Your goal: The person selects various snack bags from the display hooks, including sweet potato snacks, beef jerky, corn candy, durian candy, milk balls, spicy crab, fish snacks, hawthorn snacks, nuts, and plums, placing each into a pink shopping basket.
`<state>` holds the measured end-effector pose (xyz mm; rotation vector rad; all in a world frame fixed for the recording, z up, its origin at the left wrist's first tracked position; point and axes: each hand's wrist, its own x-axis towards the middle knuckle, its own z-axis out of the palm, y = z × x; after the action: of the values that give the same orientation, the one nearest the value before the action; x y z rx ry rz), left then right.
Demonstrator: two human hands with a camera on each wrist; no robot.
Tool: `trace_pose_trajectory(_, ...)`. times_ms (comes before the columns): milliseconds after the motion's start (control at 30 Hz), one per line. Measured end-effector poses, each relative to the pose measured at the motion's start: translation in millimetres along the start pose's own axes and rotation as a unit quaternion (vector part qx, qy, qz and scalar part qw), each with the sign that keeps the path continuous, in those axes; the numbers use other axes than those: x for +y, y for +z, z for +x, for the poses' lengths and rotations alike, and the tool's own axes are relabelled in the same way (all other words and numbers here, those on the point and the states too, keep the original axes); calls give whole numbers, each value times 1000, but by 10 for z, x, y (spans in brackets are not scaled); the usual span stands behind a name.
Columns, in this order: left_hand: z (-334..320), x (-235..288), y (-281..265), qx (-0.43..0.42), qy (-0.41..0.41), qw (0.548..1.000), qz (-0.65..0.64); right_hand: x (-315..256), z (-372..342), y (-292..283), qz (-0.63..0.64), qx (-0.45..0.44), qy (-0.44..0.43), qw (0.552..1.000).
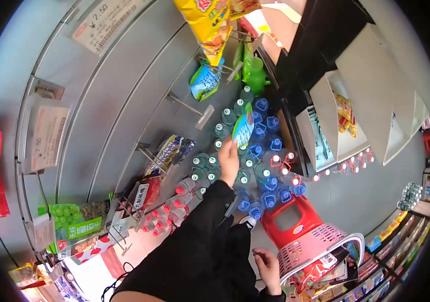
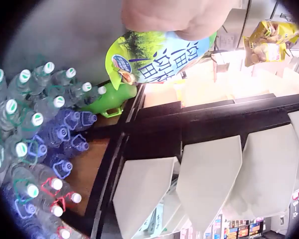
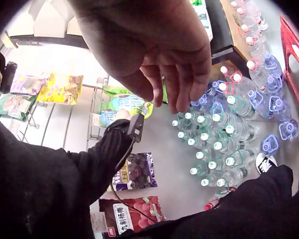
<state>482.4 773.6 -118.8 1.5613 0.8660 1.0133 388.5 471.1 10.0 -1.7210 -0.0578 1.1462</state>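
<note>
My left hand [image 1: 229,163] pinches a blue-and-green snack bag [image 1: 243,128] by its edge. In the left wrist view that bag [image 2: 154,57] shows a tree picture and large characters, hanging below the left hand [image 2: 182,15]. A similar blue-and-green bag [image 1: 206,81] hangs on a wall hook close by. My right hand [image 1: 268,269] is beside a pink basket [image 1: 303,246], low in the head view. In the right wrist view the right hand [image 3: 154,47] has loosely bent fingers with nothing between them.
Several water bottles [image 1: 227,117] crowd the floor by the wall. A red stool [image 1: 290,221] stands by the basket, which holds packets. Hooks carry a yellow snack bag [image 1: 207,30] and a dark fruit packet [image 3: 139,172]. Grey shelf bins [image 1: 320,133] line the opposite side.
</note>
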Motion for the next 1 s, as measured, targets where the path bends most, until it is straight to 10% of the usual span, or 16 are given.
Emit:
trace_pose_trajectory(200,-1075,534,-355,-181,-157,971,-3,-151,-306,-133,-8,70,-32,997)
trace_pose_trajectory(333,-1448,1298,-595,-390,-289,874,-35,-346,-619,-490,-111,237,-207,943)
trace_pose_trajectory(433,-1487,1918,-651,-540,-233,807,-44,-492,-1098,-818,-139,365,-221,893)
trace_pose_trajectory(567,-1779,2560,-473,-624,-274,714,-161,-387,-1701,-1214,-89,278,-247,924)
trace_pose_trajectory(700,-2084,2860,-222,-683,-187,705,-40,-190,-2099,-1497,-21,306,-233,923)
trace_pose_trajectory(767,-2227,3051,48,-727,8,684,-56,-61,-2229,-1707,-39,341,-261,902)
trace_pose_trajectory(1000,-2727,3358,1204,-738,123,659,-80,-112,-2465,-2774,-254,473,-261,802)
